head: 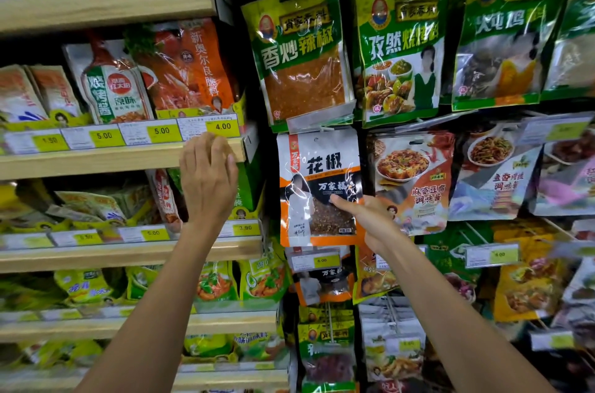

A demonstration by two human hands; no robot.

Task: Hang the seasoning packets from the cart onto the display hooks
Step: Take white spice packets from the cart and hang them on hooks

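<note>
While pinching the white, orange and black plastic peppercorn packet (pixel 318 186) by its lower right edge with right hand (pixel 365 220), has thumb laid on the dark front panel, fingers tucked behind. Holds packet upright, face-on, against the peg display. Top edge just below a clear plastic price-tag holder (pixel 318 120); cannot tell whether hooked or just held there. Left of packet: left hand (pixel 207 180) raised, back to camera, fingers loosely bent, gripping nothing. Fingertips at the front edge of a pale wooden shelf (pixel 96 164), right under a yellow 4.00 price label (pixel 223 126); contact with shelf unclear. Above packet: green foil pouch of red chilli powder (pixel 297 54), hanging. Right of packet: white and red glossy mapo tofu sauce pouch (pixel 413 173), its lower left corner behind the right hand. Below packet: yellow 6.00 price label (pixel 326 260), then a second packet of same design (pixel 322 286), partly blurred.
</note>
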